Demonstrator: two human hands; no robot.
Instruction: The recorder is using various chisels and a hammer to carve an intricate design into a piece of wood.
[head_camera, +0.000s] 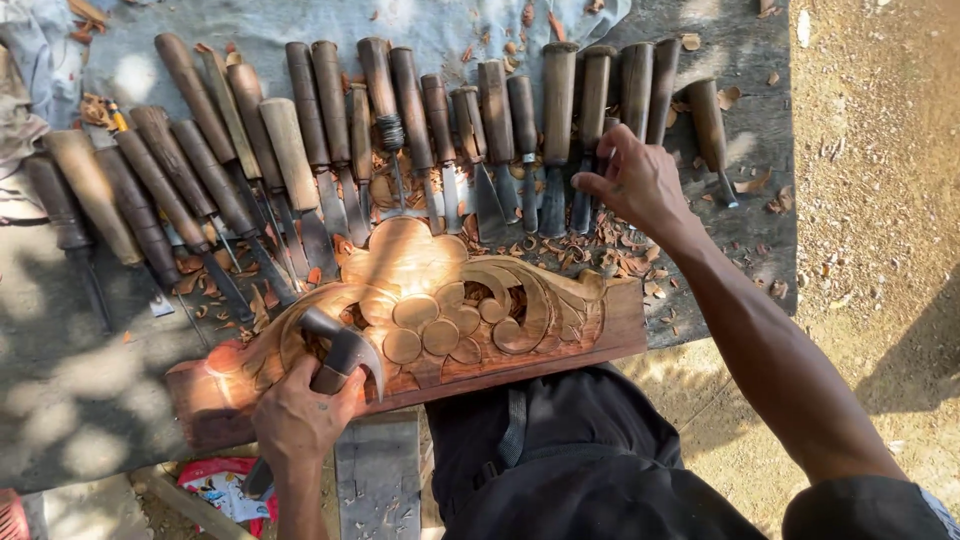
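My left hand (298, 418) grips the handle of a dark metal hammer (346, 350). Its curved head rests on the left part of a reddish carved wood panel (600, 322) with flower and leaf relief. My right hand (638, 185) reaches to a long row of wood-handled chisels (300, 150) laid side by side behind the panel. Its fingers are curled around one chisel (596, 95) near the right end of the row, where handle meets blade. The blade is partly hidden by the hand.
A grey cloth (440, 25) lies under the chisels on a dark work board (745, 215) strewn with wood chips (620, 260). Sandy ground (880, 200) lies to the right. A grey plank (378, 480) and a red wrapper (215, 480) sit below the panel, beside my dark-trousered lap (560, 450).
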